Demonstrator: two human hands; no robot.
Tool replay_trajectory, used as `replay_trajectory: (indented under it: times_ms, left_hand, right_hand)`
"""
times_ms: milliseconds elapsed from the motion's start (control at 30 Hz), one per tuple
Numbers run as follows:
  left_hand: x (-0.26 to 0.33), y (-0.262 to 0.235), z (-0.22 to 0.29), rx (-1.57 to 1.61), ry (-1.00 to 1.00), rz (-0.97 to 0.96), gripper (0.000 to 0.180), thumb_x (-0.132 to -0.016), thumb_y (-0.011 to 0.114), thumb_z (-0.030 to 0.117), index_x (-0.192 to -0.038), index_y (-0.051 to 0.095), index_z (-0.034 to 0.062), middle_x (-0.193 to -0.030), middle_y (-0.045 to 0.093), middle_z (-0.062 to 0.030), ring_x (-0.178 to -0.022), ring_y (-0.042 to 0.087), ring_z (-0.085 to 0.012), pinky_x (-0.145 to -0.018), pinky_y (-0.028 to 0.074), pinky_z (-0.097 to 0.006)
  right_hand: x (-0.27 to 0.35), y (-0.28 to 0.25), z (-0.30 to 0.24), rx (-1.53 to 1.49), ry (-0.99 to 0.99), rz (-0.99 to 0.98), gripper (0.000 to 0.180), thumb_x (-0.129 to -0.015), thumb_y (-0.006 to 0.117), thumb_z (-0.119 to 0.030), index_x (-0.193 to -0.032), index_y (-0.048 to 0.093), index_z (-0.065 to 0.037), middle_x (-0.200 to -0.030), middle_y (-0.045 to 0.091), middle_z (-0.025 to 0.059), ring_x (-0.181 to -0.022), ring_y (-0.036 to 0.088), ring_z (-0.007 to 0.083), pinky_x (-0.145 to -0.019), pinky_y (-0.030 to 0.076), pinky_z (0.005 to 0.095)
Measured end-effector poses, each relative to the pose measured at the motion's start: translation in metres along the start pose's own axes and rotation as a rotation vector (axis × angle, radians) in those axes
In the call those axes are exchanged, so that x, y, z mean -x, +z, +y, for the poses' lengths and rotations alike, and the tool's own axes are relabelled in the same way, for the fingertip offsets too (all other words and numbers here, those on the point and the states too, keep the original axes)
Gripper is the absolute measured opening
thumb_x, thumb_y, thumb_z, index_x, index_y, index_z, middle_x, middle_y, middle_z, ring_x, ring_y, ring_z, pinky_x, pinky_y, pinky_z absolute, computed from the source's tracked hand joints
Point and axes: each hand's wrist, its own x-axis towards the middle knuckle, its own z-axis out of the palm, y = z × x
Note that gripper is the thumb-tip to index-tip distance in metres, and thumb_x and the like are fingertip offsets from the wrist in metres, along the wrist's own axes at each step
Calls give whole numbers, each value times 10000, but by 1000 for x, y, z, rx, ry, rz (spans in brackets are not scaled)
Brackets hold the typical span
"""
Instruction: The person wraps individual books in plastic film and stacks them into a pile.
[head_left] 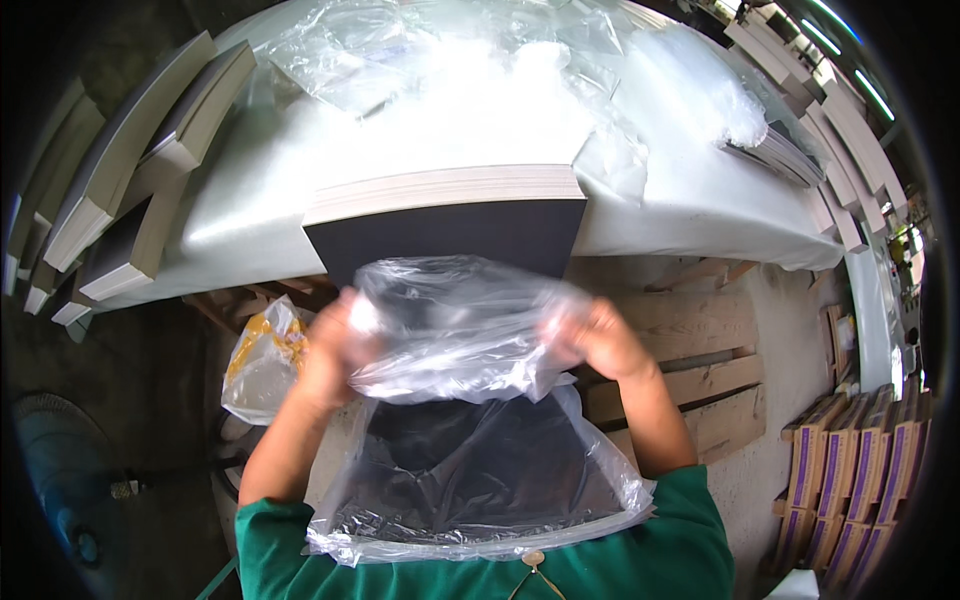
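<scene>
A clear plastic bag (455,325), crumpled and smeared by motion, is stretched between my two hands. My left hand (340,345) is closed on its left side, and my right hand (595,335) on its right side. Just beyond the bag, a thick book (430,230) with a dark cover and pale page edges stands at the table's near edge. The bag hides its lower part. Close to my body, below my hands, lies a wide clear plastic sheet or bag (635,490) with something dark showing in it; I cannot make out what.
The white-covered table (240,215) carries loose clear plastic (345,60). Thick books (185,125) stand at the left, and more book stacks (840,150) at the right. On the floor are a wooden pallet (690,325), a yellow-marked plastic bag (260,375), a fan (70,470) and stacked cartons (845,470).
</scene>
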Motion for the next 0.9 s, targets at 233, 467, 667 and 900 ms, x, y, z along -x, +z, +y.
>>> replay_trajectory:
  times_ms: [233,467,667,900]
  left_hand:
    - [-21,-42,15,298,208,-341,320,-860,457,285,-1011,528,12,-928,600,-97,-825,602,-215,-697,501,-358]
    - [-4,-79,-33,-266,-93,-818,563,-656,656,249,-1119,487,-22,-1026,556,-138,-915,546,-239,-823,436,-385]
    - [-18,-48,17,-25,410,-953,451,-627,618,112,-1065,551,25,-853,524,-87,-808,513,-176,-661,403,-304]
    - [-12,-38,36,-1273,1142,271,706,-519,462,-161,-1149,537,148,-890,405,-132,-833,466,-270,-757,421,-294]
  right_hand:
    - [7,11,9,17,294,-43,383,-833,559,-281,-1084,488,-1,-635,552,15,-493,435,25,-407,333,149]
    - [1,19,25,-886,-334,-172,749,-751,648,-285,-1318,227,-33,-624,426,-45,-503,392,61,-454,338,203]
    - [-32,16,0,529,-841,1033,194,-719,657,8,-744,476,-58,-703,481,-19,-625,431,39,-534,386,165]
    - [-35,31,-39,1788,-686,768,409,-642,576,26,-983,649,-189,-1142,501,36,-1091,387,269,-927,315,358]
